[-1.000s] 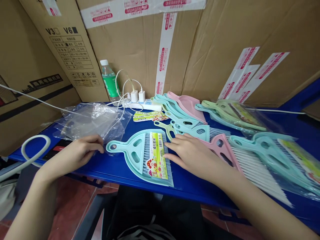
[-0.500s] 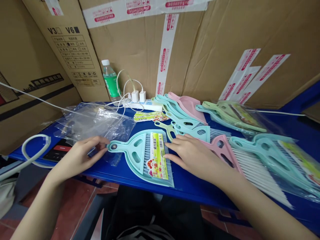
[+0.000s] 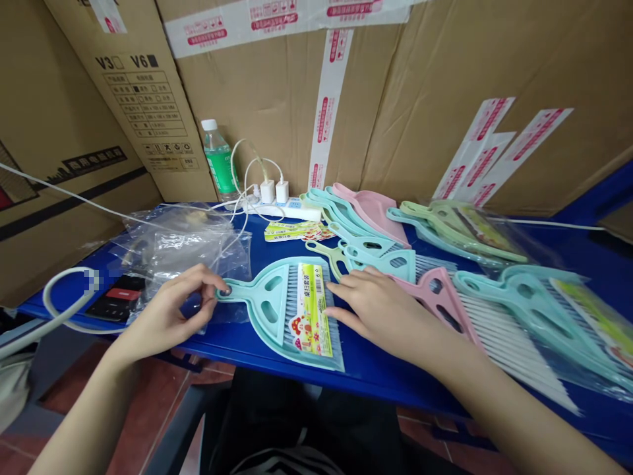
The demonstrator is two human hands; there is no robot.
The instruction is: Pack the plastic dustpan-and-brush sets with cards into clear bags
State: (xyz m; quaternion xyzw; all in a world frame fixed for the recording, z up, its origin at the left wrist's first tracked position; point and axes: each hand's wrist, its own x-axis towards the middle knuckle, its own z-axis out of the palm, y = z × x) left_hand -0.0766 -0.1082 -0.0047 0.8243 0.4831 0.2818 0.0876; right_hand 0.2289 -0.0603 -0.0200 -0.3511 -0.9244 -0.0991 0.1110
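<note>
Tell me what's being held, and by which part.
The left hand pinches the teal plastic dustpan at the tip of its handle, between thumb and forefinger. The right hand rests open on the dustpan's wide end, not gripping it.

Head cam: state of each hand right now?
Left hand: closed, pinching the handle end of a mint-green dustpan.
Right hand: open and flat, fingertips at the same dustpan's rim, not gripping.

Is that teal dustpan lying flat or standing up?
Lying flat: the teal dustpan rests on the blue table, with the left hand at its handle end.
</note>
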